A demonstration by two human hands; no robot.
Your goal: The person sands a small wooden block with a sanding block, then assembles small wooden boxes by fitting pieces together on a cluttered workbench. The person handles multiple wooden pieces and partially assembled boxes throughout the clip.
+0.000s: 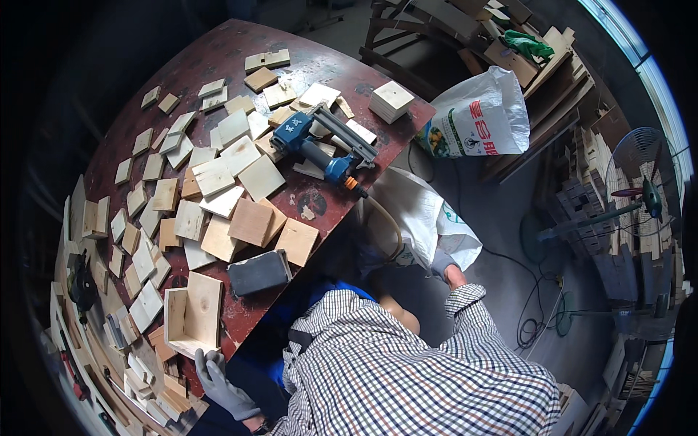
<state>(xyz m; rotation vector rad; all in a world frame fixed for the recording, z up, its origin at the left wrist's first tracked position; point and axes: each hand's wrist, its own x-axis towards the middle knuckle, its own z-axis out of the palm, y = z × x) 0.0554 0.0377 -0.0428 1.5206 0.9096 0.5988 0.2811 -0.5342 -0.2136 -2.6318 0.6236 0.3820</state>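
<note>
Box [193,320]: down at the near corner of the table [247,40], and look at that, wooden panels stood at angles around an open hollow; part-built, I judged, with at least one side left to close.
Left hand [224,389]: gloved and right there, fingertips touching the box's near edge; whether they gripped it, I couldn't tell.
Right hand [442,263]: gloved too, but off the table, at the mouth of the white bag [418,218]; its fingers were partly hidden, so open or closed, no telling.
Nail gun [313,149]: lay toward the far edge, hose [389,225] attached, neither hand on it.
Loose boards [236,156]: scattered all over, dozens of them, none joined as far as I could see; plenty left to use, surely.
Stack [391,100]: square pieces, neatly piled at the far corner.
Dark block [259,272]: lay near the box, untouched.
Score: one box begun, by my reckoning, and no finished one that I could spot on the tabletop.
</note>
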